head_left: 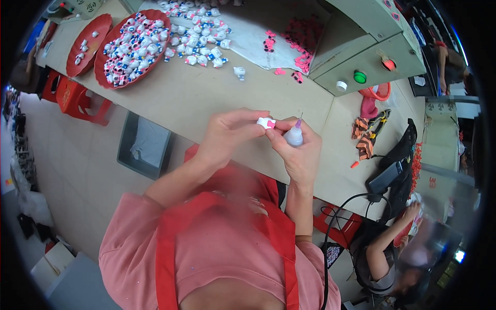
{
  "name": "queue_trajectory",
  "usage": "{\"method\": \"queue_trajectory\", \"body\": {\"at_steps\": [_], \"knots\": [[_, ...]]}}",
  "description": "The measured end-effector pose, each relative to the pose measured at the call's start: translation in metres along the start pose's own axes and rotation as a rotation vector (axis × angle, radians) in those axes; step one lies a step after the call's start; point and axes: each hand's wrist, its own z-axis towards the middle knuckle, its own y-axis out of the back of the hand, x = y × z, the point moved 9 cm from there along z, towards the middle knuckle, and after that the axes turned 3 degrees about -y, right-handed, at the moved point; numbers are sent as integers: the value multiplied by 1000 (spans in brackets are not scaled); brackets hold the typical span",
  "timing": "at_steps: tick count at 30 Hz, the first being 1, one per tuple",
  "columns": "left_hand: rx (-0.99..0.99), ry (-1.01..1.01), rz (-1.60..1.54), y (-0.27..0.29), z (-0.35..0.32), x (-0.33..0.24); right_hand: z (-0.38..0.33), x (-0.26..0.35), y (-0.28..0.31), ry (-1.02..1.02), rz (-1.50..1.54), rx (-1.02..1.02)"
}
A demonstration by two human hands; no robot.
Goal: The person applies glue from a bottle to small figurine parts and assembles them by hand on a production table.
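Observation:
Over the table's front part, my left hand (pixel 223 135) pinches a small white figurine with a pink patch (pixel 266 123) between thumb and fingers. My right hand (pixel 304 160) is closed around a small squeeze bottle (pixel 294 136) with a purple cap and a thin needle tip that points up and away. The right thumb and index finger also reach the figurine's right side and seem to touch it. A single white and blue figurine (pixel 239 73) rests on the table beyond my hands.
Figurines fill a red scalloped tray (pixel 98 72) at far left; another red tray (pixel 72 61) holds several. Loose figurines (pixel 199 41) and pink pieces (pixel 302 59) lie behind. A machine with a green button (pixel 360 77), pliers (pixel 381 121), and a phone (pixel 385 176) are right. A co-worker (pixel 382 258) sits lower right.

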Motion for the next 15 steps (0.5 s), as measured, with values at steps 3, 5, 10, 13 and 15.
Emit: {"method": "queue_trajectory", "body": {"at_steps": [3,5,10,13,15], "knots": [[-49,9,-34,25,4,7,15,-15,-19,-3,63,59],[-176,-28,33,52,8,-6,29,-36,-39,-121,120,144],[-872,-819,1284,157,7,-174,30,-39,-39,-114,154,95],[-976,-935,1832,163,20,-182,28,-43,-19,-82,108,43],[-764,-1056,1715,103,33,-150,27,-46,-8,-66,86,-7]]}}
